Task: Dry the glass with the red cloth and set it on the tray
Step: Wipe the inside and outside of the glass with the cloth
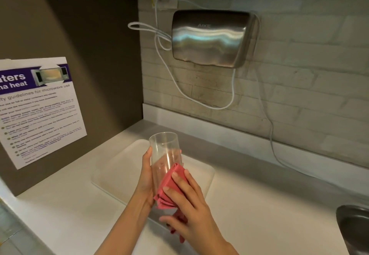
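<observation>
Glass [164,154]: gripped by left hand [146,176] for steadying; right hand [189,200] presses cloth [169,186], apparently wiping; tray [119,166] at 12 o'clock.

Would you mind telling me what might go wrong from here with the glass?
1. The left hand alone holds the glass in the air, tilted; if it is wet, it may slip and fall onto the tray or counter.
2. The right hand presses the cloth against only the lower side, so the rim and inside may stay damp.
3. Pressing hard from one side could twist the glass out of that grip.
</observation>
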Demonstrator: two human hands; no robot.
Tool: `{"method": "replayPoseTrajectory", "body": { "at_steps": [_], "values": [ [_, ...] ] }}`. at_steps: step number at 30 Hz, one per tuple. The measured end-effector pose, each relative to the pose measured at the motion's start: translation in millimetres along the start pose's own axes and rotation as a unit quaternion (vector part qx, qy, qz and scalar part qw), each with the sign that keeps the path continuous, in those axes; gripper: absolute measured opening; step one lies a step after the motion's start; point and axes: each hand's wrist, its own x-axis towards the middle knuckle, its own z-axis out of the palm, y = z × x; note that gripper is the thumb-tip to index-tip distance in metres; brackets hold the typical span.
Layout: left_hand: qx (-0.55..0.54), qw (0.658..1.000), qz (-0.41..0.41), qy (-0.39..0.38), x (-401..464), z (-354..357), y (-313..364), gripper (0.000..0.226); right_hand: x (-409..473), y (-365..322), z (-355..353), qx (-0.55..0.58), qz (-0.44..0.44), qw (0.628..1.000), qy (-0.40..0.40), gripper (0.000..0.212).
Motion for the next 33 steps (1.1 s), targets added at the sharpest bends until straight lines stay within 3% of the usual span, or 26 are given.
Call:
{"method": "replayPoseTrajectory", "body": {
  "at_steps": [4,7,14,19,25,28,31,33],
  "values": [
    [0.046,0.999,0.006,-0.020,4.0,15.3,3.5,0.074,3.1,4.0,4.5,0.005,-0.008,0.996,0.093,0.048],
    [0.141,0.989,0.034,0.020,3.6,29.9,17.3,0.066,5.8,5.8,-0.6,0.002,-0.013,0.993,0.120,0.037],
    [0.384,0.918,0.092,0.029,-6.3,61.1,46.1,0.074,34.6,14.1,-9.1,-0.022,-0.014,0.986,0.167,0.028],
    [0.318,0.940,0.099,0.073,-6.8,61.3,41.3,0.073,42.9,19.7,-16.0,-0.059,-0.026,0.995,0.081,0.036],
    [0.191,0.977,-0.027,0.085,-8.2,29.1,7.2,0.062,28.2,22.5,-10.4,-0.076,-0.067,0.995,-0.014,0.043],
    [0.139,0.988,-0.008,0.070,-7.7,17.9,-10.9,0.054,15.0,26.5,-8.4,-0.082,-0.081,0.993,-0.029,0.048],
    [0.110,0.988,-0.008,0.107,-5.8,11.1,-20.9,0.064,2.1,31.3,-13.5,-0.035,-0.057,0.996,-0.051,0.041],
    [0.093,0.991,-0.035,0.087,-5.8,8.5,-25.0,0.067,2.8,34.0,-20.7,-0.001,-0.021,0.998,-0.063,0.040]
  ]
}}
